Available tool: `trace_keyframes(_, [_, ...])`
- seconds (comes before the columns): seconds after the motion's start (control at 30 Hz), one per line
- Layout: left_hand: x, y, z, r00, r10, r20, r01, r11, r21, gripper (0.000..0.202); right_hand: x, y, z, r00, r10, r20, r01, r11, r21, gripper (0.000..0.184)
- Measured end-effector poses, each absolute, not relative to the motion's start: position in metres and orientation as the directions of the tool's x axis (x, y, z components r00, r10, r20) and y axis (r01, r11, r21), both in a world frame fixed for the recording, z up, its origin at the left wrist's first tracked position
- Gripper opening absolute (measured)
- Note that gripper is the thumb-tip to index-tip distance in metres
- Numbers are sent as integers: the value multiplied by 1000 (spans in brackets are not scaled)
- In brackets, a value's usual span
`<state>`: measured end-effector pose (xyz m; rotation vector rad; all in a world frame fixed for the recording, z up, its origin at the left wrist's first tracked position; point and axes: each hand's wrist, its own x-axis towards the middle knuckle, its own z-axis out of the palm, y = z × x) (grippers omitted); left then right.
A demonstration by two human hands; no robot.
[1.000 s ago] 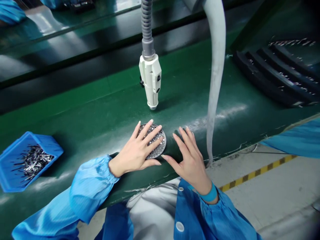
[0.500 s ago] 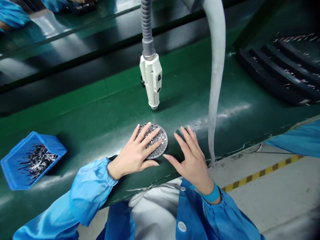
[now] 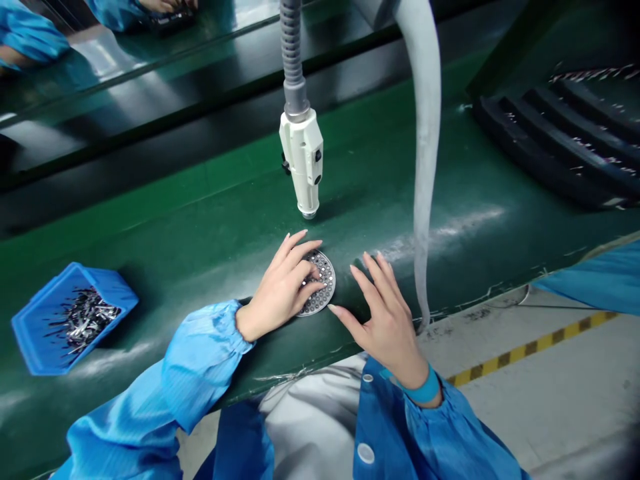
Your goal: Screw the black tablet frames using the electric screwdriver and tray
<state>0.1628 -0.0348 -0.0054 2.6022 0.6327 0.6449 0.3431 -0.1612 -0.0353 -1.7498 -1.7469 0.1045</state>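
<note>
A round perforated metal disc lies on the green conveyor belt near its front edge. My left hand rests on top of the disc with the fingers curled and their tips pressing its surface. My right hand lies just right of the disc, fingers stretched flat on the belt, thumb pointing at the disc's rim. Both arms wear blue sleeves. A white tool head on a grey ribbed hose hangs directly behind the disc.
A blue bin of small metal pins sits at the left on the belt. Black ridged trays lie at the far right. A grey hose hangs right of the tool. Another person's blue sleeves show at the top left.
My left hand's fingers have curled up from lying flat across the disc, and the hand has slid slightly right. The right hand has stayed in place.
</note>
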Motion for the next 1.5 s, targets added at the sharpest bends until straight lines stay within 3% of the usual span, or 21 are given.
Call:
trace_keyframes(0.33, [177,-36,-4,832,525,179,425,-811,402,20,343,-161,-35,123,913,390,840,113,-530,65])
trace_keyframes(0.57, [179,-40,-6,826,479,297,406,-871,276,17,343,-161,-33,112,917,383,845,115,-522,63])
trace_keyframes(0.73, [173,-35,-5,775,513,369,415,-854,315,12,344,-163,-34,115,915,387,847,114,-520,64])
trace_keyframes(0.93, [168,-31,-4,772,529,353,438,-844,310,16,344,-162,-34,115,915,386,840,118,-530,64])
trace_keyframes(1.2, [179,-28,-4,815,534,225,451,-829,331,19,344,-161,-34,121,912,391,837,118,-534,63])
trace_keyframes(1.5, [180,-27,-4,822,538,185,457,-818,351,20,344,-161,-32,115,906,408,837,133,-531,60])
